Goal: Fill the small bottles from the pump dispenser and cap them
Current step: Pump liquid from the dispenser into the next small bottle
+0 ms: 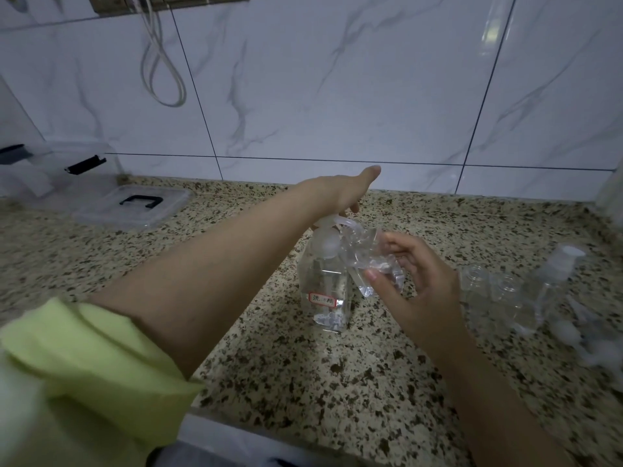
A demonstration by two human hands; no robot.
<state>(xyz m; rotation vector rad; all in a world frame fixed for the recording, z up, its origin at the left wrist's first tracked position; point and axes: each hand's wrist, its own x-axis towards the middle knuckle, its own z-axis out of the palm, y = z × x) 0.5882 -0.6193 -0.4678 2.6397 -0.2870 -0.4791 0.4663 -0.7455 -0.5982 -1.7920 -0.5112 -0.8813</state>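
A: So, on the speckled bench (303,382) the pump dispenser (325,284) stands upright, long axis vertical, spout toward the right. Filling looks to be the step in hand.

B: Agreed. The left hand (344,193) rests on the pump head, fingers stretched out flat, pressing rather than clasping. The right hand (421,284) has its grip pinched round a small clear bottle (374,264), tilted, mouth up-left toward the spout.

A: Next, I'd judge, the mouth must sit squarely under the spout. More empty bottles (499,291) wait to the right, uncapped.
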